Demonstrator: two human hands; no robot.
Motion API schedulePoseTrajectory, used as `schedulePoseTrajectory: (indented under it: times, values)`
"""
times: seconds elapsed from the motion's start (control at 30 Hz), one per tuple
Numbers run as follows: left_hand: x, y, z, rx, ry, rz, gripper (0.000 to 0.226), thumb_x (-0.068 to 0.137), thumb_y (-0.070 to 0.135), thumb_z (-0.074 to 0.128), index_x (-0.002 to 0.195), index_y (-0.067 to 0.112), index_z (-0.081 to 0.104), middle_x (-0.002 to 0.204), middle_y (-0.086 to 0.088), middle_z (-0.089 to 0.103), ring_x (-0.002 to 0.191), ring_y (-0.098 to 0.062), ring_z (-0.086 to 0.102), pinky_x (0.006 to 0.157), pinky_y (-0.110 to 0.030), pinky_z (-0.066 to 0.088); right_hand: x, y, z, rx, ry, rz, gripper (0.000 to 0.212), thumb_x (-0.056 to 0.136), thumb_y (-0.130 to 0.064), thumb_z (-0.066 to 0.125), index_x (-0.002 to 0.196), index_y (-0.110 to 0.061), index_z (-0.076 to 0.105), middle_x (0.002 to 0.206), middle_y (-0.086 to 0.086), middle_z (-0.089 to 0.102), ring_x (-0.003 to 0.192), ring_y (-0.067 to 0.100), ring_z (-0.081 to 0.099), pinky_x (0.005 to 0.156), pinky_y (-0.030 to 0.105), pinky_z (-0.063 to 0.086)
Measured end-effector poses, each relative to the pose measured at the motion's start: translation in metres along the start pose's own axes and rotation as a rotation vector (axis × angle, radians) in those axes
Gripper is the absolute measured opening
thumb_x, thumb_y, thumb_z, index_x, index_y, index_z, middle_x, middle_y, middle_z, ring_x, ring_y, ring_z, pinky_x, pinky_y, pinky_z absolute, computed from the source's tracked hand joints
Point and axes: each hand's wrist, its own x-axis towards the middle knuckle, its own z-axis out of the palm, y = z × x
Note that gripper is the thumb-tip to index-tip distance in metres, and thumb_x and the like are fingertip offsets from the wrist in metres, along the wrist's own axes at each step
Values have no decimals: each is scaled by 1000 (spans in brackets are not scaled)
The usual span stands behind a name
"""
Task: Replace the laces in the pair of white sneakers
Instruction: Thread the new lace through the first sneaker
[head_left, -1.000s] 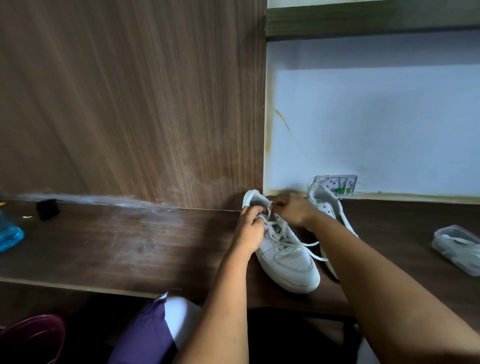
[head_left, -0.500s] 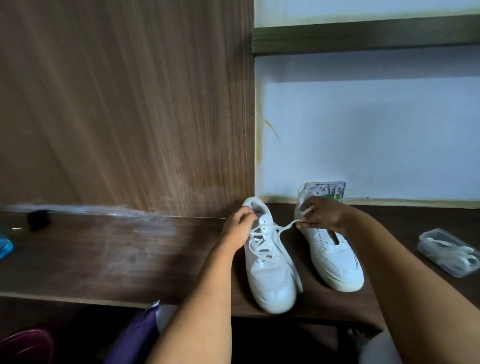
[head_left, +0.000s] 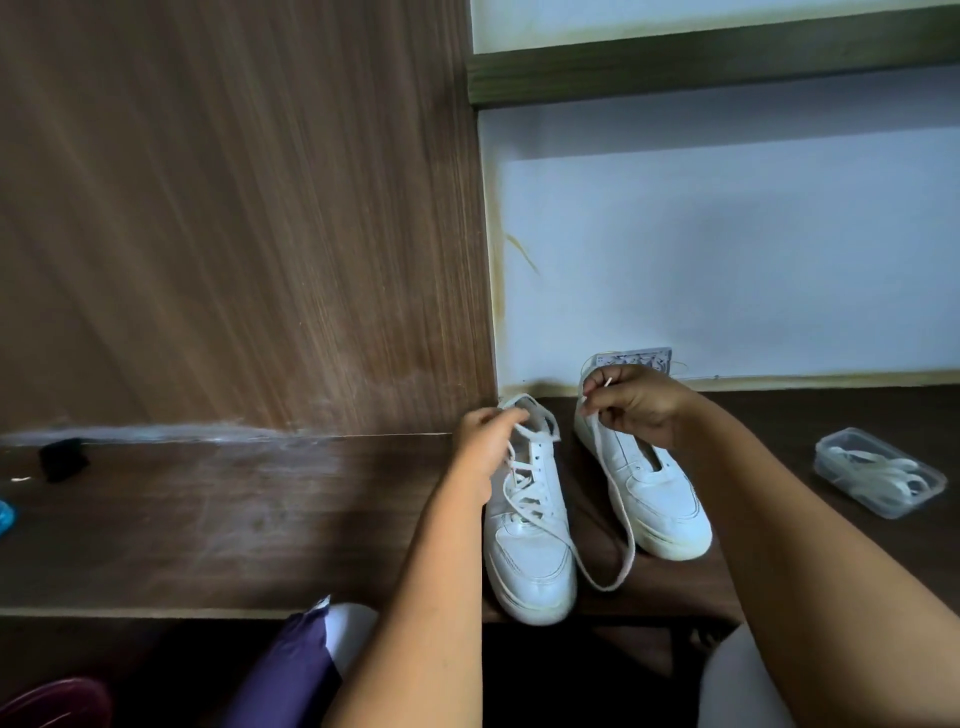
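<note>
A: Which step is in hand?

B: Unlacing, I judge. The left sneaker (head_left: 530, 525) stands on the table (head_left: 249, 519), toe toward the person, its lace (head_left: 602, 561) still crossed through the lower eyelets. The right hand (head_left: 636, 402) pinches one free end near its tip, and the slack loops down past the toe. The left hand (head_left: 485, 441) has its fingers curled at the collar, pinching the lace there.

A: And the other shoe?

B: The right sneaker (head_left: 649, 488) stands just beside it with no lace showing.

A: What does the next move call for?

B: Probably drawing the lace out crossing by crossing while the left hand steadies the shoe.

A: The surroundings?

B: Dark wood table, a wood panel (head_left: 234, 208) behind, a pale wall (head_left: 727, 260) to the right. A clear container (head_left: 878, 480) holding white laces sits well apart on the right.
</note>
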Motion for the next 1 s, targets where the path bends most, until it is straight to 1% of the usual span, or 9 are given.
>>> schedulePoseTrajectory:
  times: [0.17,0.3,0.4,0.47,0.53,0.6,0.7,0.83,1.0]
  values:
    - [0,35,-30,-485,122,-58,21,86,40,64,74,24,59,57,10,54,65,-7,46,56,-23,31,-10,12,15,-21,12,81,30,74,20,59,75,-10,64,64,6,60,64,13,52,55,18,42]
    - [6,33,-51,-211,333,42,21,89,39,62,84,18,62,81,5,59,86,-15,53,76,-28,37,-11,21,29,-277,75,146,30,72,19,63,75,-11,61,73,8,59,66,15,54,55,19,45]
    - [10,23,-62,-161,549,124,35,89,29,64,120,13,55,111,-2,59,106,-22,57,84,-28,41,-11,28,36,-308,115,138,28,65,15,76,72,-9,62,85,17,61,80,25,58,79,36,55]
    - [16,11,-64,-49,612,109,44,87,26,66,127,14,51,125,-8,56,113,-27,57,91,-32,46,-12,31,39,-305,128,115,25,67,8,81,70,-9,63,85,16,62,80,25,58,88,41,53]
    - [19,1,-54,117,512,157,26,86,20,65,112,18,61,118,-7,63,110,-28,61,92,-35,49,-9,33,41,-403,151,72,21,71,-6,83,69,-14,64,79,9,63,76,21,57,82,36,54]
    - [16,-7,-37,306,307,270,17,87,10,59,96,22,67,103,-1,69,102,-24,64,87,-30,51,-8,33,42,-585,187,7,15,74,-21,82,75,-17,68,73,-2,62,75,16,56,77,29,51]
    - [8,-22,-10,634,98,435,28,92,6,50,111,20,64,104,7,67,105,-18,58,90,-29,47,-7,35,44,-685,217,-50,20,76,-29,80,88,-14,73,78,-2,66,76,16,60,78,31,54]
    - [7,-34,3,982,127,517,34,90,13,46,123,20,52,108,-4,68,110,-25,50,88,-36,47,-9,35,46,-788,226,-129,20,69,-26,85,68,-23,65,66,-11,61,63,6,55,65,19,43]
    - [13,-38,4,995,115,509,41,87,15,52,127,21,45,99,-1,69,108,-25,50,83,-37,47,-8,38,47,-860,158,-146,10,77,-9,74,81,-18,77,70,-15,62,77,6,59,71,15,43]
